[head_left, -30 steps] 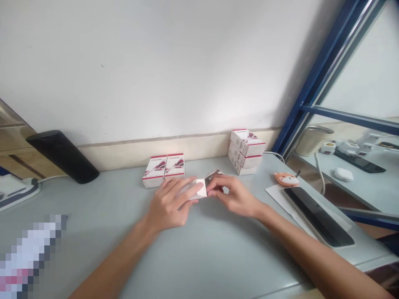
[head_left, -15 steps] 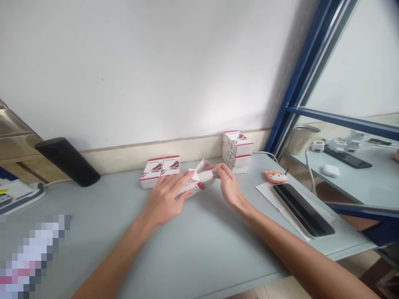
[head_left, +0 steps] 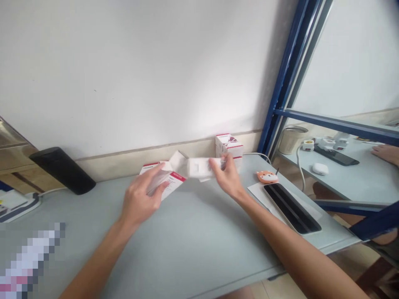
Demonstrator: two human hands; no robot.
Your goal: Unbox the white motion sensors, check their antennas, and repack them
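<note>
The left hand point(head_left: 140, 203) is partly closed, with its fingers and thumb wrapped around a red-and-white box point(head_left: 166, 185) held just above the table point(head_left: 202, 236). The box's flap point(head_left: 177, 160) stands open. The right hand point(head_left: 227, 178) is nearly closed, pinching a white insert point(head_left: 198, 168) between thumb and fingers, just beside the flap. Stacked boxes point(head_left: 227, 145) stand behind the right hand, near the wall.
</note>
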